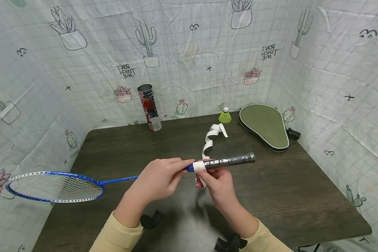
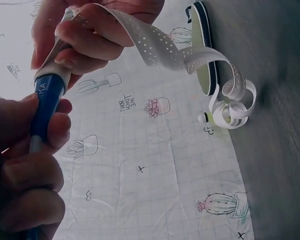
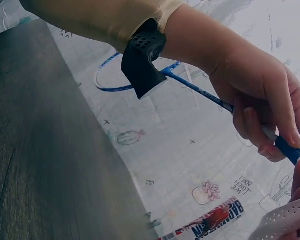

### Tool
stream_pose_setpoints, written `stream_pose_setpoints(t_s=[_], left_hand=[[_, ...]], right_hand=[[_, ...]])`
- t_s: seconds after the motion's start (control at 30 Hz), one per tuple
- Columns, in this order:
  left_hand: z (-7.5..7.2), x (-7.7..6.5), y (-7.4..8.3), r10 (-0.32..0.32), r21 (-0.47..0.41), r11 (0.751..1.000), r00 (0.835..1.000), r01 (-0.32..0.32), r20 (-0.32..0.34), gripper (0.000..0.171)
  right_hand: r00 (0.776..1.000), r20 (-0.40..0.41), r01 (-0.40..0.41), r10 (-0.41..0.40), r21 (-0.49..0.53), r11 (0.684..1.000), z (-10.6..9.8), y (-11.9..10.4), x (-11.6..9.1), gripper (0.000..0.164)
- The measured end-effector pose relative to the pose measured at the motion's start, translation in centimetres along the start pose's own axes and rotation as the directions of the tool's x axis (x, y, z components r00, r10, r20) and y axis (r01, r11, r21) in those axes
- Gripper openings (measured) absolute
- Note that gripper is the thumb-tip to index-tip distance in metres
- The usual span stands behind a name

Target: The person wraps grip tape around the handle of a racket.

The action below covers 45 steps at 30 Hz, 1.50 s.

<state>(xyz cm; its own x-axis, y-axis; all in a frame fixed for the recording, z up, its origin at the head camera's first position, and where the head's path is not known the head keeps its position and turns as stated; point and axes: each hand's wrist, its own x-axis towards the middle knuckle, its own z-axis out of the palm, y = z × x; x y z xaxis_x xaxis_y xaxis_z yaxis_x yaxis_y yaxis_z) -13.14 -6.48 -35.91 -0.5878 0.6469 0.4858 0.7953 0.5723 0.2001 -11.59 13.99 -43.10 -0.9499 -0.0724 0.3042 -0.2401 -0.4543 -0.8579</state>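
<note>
A blue badminton racket (image 1: 119,179) is held above the table, its head to the left and its handle to the right. My left hand (image 1: 157,176) grips it at the blue cone and shaft, with the thumb and fingers curled round in the left wrist view. White perforated grip tape (image 2: 160,47) wraps the start of the handle. My right hand (image 1: 219,183) pinches the tape against the handle there. The tape's loose end curls away behind the handle. Beyond the wrap, the handle (image 1: 231,161) shows a dark, shiny surface.
On the dark wooden table (image 1: 286,196), a tall shuttlecock tube (image 1: 149,108) stands at the back left. A yellow-green shuttlecock (image 1: 225,116) sits by the back edge, beside a green padded case (image 1: 264,124). Patterned cloth (image 1: 189,66) hangs around the table.
</note>
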Motion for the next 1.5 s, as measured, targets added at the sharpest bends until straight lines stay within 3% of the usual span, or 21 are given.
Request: stream_pose_setpoints(t_s=[0.17,0.27,0.33,0.43,0.6,0.73,0.83,0.93,1.07,1.17,1.37,1.5], left_hand=[[-0.4,-0.3,-0.1,-0.065,0.07,0.995,0.998,0.064,0.002,0.028],[-0.7,-1.2,-0.7,-0.091,0.162,0.982,0.994,0.101,-0.066,0.025],[-0.8,-2.2,-1.4,-0.094,0.212,0.969,0.984,0.125,-0.151,0.023],[-0.8,-4.3,-2.6,-0.099,0.238,0.957,0.956,0.168,-0.275,0.022],[-0.5,-7.5,-4.0,-0.054,0.233,0.956,0.887,0.179,-0.459,0.012],[-0.6,-8.4,-4.3,0.003,0.222,0.965,0.834,0.143,-0.552,0.017],[-0.9,-8.6,-4.4,0.027,0.206,0.972,0.812,0.116,-0.583,0.023],[-1.3,-8.7,-4.5,0.026,0.188,0.976,0.809,0.106,-0.587,0.023],[-1.7,-8.7,-4.4,0.004,0.164,0.98,0.821,0.109,-0.571,0.024],[-1.8,-8.6,-4.4,-0.009,0.153,0.982,0.828,0.114,-0.56,0.02],[-1.8,-8.7,-4.5,-0.01,0.165,0.979,0.835,0.12,-0.55,0.02],[-1.7,-8.8,-4.6,0.014,0.169,0.982,0.846,0.09,-0.533,0.022]], right_hand=[[0.994,-0.11,-0.009,0.002,-0.065,0.998,0.5,-0.2,0.2,0.013],[0.984,-0.179,-0.016,0.002,-0.077,0.997,0.7,-0.3,0.3,0.01],[0.975,-0.221,-0.022,0.006,-0.069,0.997,0.7,-0.4,0.4,0.008],[0.966,-0.26,-0.029,0.014,-0.055,0.998,0.7,-0.5,0.5,0.006],[0.958,-0.287,-0.051,0.03,-0.064,0.997,0.7,-0.5,0.3,0.008],[0.961,-0.269,-0.098,0.066,-0.107,0.989,1.0,-0.5,0.3,0.011],[0.975,-0.206,-0.115,0.082,-0.152,0.982,1.0,-0.7,0.2,0.011],[0.988,-0.128,-0.11,0.085,-0.205,0.973,0.8,-0.9,0.1,0.012],[0.995,-0.067,-0.086,0.071,-0.272,0.959,0.4,-1.0,0.2,0.022],[0.997,-0.057,-0.059,0.043,-0.306,0.95,0.3,-1.0,0.3,0.027],[0.998,-0.049,0.026,-0.043,-0.314,0.949,0.3,-0.8,0.4,0.017],[0.994,-0.091,0.034,-0.067,-0.326,0.945,0.4,-0.9,0.3,0.013]])
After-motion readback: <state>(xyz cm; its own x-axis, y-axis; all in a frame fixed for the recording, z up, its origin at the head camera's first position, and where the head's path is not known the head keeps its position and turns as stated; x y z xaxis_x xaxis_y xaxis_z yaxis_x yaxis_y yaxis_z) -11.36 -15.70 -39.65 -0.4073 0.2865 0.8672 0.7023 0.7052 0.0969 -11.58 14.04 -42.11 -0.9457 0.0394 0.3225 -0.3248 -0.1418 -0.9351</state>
